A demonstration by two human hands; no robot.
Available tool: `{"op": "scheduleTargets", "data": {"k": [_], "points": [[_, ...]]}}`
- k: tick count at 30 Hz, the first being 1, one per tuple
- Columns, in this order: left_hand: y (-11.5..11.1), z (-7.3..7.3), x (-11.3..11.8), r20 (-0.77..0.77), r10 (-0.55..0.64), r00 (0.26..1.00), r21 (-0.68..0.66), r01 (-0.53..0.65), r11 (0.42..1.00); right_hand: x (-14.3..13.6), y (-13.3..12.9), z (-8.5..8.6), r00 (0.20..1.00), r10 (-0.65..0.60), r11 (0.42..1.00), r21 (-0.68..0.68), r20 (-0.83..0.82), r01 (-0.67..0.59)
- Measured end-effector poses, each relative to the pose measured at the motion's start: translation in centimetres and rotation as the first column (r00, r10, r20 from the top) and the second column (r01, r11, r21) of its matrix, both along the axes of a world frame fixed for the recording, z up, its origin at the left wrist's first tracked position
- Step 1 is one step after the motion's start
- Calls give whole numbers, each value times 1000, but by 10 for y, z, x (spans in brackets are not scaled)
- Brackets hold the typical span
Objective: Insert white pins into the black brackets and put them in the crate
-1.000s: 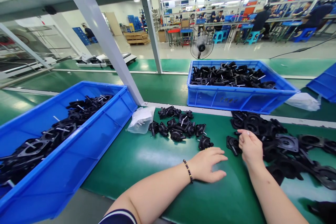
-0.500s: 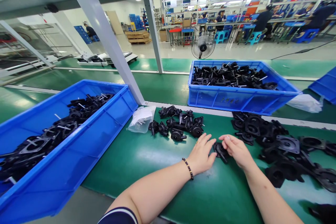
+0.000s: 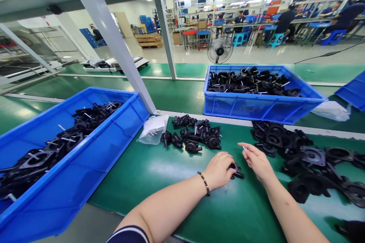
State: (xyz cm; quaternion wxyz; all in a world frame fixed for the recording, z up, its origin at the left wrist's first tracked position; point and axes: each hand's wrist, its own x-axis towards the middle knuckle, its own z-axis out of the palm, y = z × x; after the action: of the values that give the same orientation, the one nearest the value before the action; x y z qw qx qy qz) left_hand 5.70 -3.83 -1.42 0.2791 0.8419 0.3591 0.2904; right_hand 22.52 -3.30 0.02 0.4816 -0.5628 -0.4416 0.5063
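Observation:
My left hand (image 3: 220,169) is closed around a black plastic housing (image 3: 236,171) that rests on the green tabletop (image 3: 171,182). Just to its right, my right hand (image 3: 258,161) pinches a small white pin (image 3: 244,149) between thumb and fingers, apart from the housing. Beyond my left hand lies a cluster of black housings (image 3: 194,146), some with pale pins sticking out. Next to them sits a clear plastic bag (image 3: 154,129) with white pins inside. A larger heap of black parts (image 3: 296,148) spreads to the right of my right hand.
A long blue bin (image 3: 114,159) of black parts with pins stands on the left. Another filled blue bin (image 3: 256,108) is at the back, near a fan (image 3: 219,50). A slanted white post (image 3: 114,41) rises at the left. People sit at far benches.
My left hand has closed on the housing, which has turned and shifted slightly left. My right hand has come away from the housing, and a white pin now shows in its fingers.

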Motion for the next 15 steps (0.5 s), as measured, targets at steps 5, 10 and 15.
{"op": "scheduleTargets", "data": {"k": [5, 10, 15], "points": [[-1, 3, 0, 128, 50, 990, -158, -29, 987, 3, 1, -1, 998, -39, 999, 40, 49, 37], [5, -3, 7, 426, 291, 857, -613, 37, 789, 3, 2, 0, 991, -68, 997, 46, 111, 63], [11, -1, 10, 539, 547, 641, -830, 294, 473, 1, -2, 0, 988, 60, 996, 49, 145, -68]]}}
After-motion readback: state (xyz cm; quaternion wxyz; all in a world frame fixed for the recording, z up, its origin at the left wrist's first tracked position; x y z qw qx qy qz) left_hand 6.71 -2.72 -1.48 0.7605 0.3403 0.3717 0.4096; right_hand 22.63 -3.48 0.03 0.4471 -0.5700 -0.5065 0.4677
